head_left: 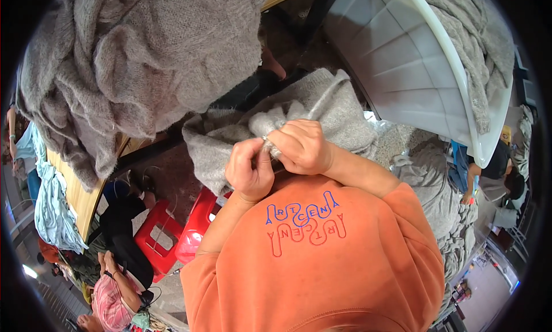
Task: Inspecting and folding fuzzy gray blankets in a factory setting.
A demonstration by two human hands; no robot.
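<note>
Close to my chest, a fuzzy grey knit garment (339, 110) hangs over my lap, bunched up between my hands. My left hand (250, 169) is closed in a pinch on its near edge. Right beside it, my right hand (301, 146) has its fingers curled around a gathered fold of the same knit. The fingertips of both hands almost meet, and a small light bit of the edge shows between them. Whether a small tool or thread is also held there, I cannot make out.
A big pile of grey knitwear (149, 56) covers the wooden table (83, 202) at far left. A pale plastic bin (402, 62) with more knitwear stands at far right. Red stools (158, 237) are at my left; a person in pink (112, 300) sits beyond. Grey knits (428, 182) lie at right.
</note>
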